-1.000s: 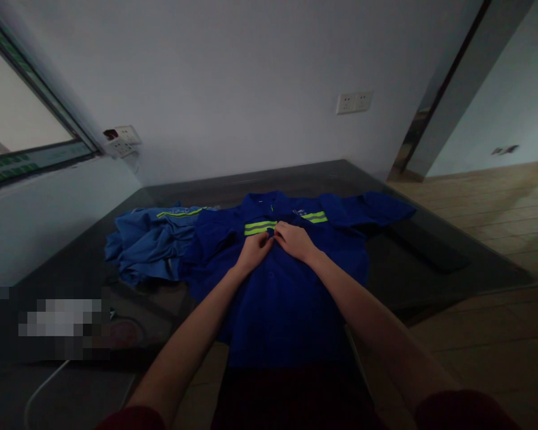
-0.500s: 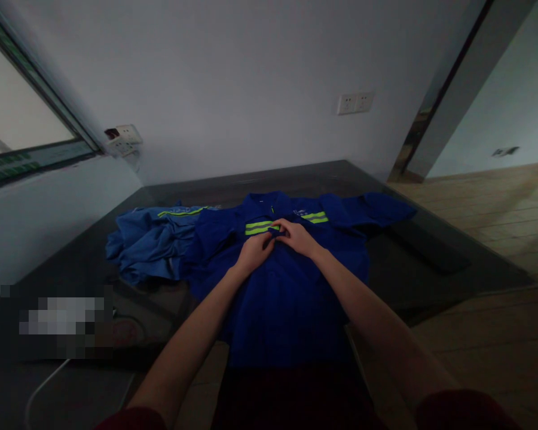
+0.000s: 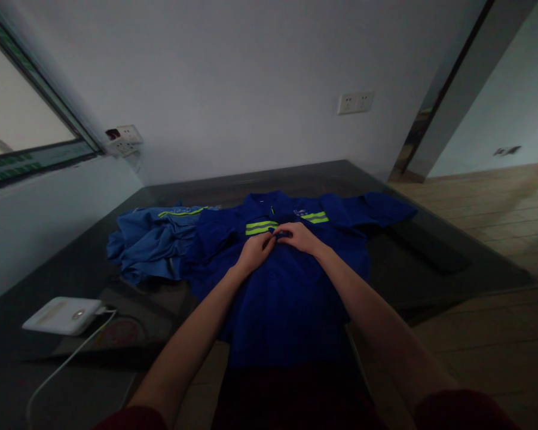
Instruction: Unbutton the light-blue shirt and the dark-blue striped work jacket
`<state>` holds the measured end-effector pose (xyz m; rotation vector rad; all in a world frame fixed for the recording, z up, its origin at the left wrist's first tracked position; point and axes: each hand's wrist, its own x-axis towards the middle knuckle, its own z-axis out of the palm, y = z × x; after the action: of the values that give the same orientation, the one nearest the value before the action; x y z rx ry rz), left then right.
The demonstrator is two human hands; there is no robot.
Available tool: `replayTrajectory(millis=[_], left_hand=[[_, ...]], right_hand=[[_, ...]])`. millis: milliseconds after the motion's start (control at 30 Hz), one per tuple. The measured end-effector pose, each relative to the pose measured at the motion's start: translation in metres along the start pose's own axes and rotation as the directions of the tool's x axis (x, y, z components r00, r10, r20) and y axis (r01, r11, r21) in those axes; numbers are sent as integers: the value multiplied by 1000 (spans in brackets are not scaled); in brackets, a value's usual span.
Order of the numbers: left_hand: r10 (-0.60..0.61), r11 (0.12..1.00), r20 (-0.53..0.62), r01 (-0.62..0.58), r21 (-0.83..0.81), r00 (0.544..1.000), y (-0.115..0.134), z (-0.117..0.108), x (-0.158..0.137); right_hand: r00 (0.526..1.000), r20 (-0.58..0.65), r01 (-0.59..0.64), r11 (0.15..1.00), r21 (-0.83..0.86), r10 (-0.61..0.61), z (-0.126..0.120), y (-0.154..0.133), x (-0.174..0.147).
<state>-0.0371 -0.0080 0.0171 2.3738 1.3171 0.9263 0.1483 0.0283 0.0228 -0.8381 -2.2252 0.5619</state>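
Note:
A dark blue work jacket point(image 3: 291, 298) with yellow-green and grey reflective stripes lies spread on a dark table, its collar toward the wall and its hem hanging over the near edge. At the middle of its chest, my left hand point(image 3: 256, 251) pinches the front edge of the cloth. My right hand point(image 3: 298, 237) is closed on the same front edge just beside it, the fingertips of both hands nearly meeting. Whether a button or snap sits between the fingers is hidden. Left of the jacket, touching its sleeve, is a crumpled lighter blue garment point(image 3: 150, 242) with a yellow-green line.
On the dark table point(image 3: 430, 286), a white power bank point(image 3: 65, 315) with a white cable point(image 3: 67, 361) lies at the left. Behind the table rises a wall with sockets point(image 3: 355, 103). A window point(image 3: 22, 101) is at the left, and tiled floor point(image 3: 497, 206) shows at the right.
My right hand's fingers have shifted slightly down toward the left fingertips on the jacket front. The left hand and both garments stay nearly in place.

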Motion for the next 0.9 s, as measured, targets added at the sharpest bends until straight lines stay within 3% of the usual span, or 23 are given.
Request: replayTrajectory(millis=[333,567,700,900], left_hand=[[63,989,60,-71,132,996,-6,4,-1],[85,994,75,-90,66,994,-2,2,-1],[-8,997,21,10,-78,1000,-2,0,1],[-138,952,-20,127,-277,990,-8,5,4]], right_hand=[[993,85,-64,986,-156,77,-1,-6,-3],[989,60,-109,950,-293,132,3,-5,-3],[991,-25,-132,971,-199,130,2,-3,-2],[986,-152,-48,994,95,63,-7,-1,1]])
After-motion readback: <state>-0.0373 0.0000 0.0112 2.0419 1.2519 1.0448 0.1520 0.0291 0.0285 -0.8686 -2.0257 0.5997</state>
